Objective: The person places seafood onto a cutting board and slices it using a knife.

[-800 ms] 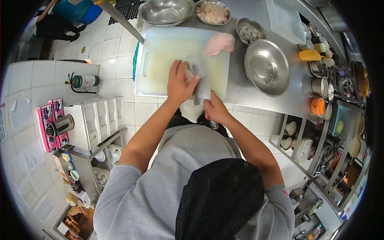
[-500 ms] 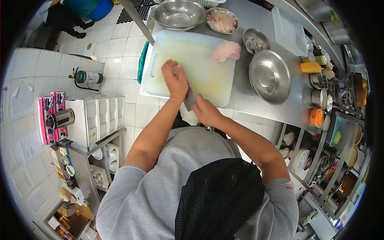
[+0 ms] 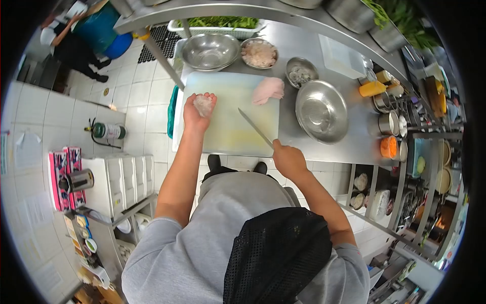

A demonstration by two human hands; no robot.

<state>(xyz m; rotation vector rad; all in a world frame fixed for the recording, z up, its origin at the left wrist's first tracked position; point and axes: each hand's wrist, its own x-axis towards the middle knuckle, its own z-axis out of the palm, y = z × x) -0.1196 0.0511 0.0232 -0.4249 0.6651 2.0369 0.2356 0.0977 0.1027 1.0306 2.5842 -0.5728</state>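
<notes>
My left hand (image 3: 196, 121) is raised palm up over the left side of the white cutting board (image 3: 223, 131). In its cupped palm sit pale, wet-looking chopped pieces (image 3: 203, 105), perhaps raw fish or chicken. My right hand (image 3: 291, 161) grips the handle of a long kitchen knife (image 3: 254, 125) at the board's near right corner. The blade points away and to the left above the board. A pink folded cloth (image 3: 268, 90) lies at the board's far right corner. Beyond the board stands a metal bowl of pale chopped pieces (image 3: 259, 54).
A large steel bowl (image 3: 321, 110) and a small bowl (image 3: 300, 72) with greyish contents are right of the board. Another steel bowl (image 3: 210, 52) stands behind it, near a basket of greens (image 3: 217, 24). A shelf (image 3: 253, 10) crosses above. A co-worker (image 3: 71, 45) stands far left.
My left hand has left the knife blade, turned palm up and moved left with chopped pieces in it. My right hand has moved right with the knife. The head view has shifted.
</notes>
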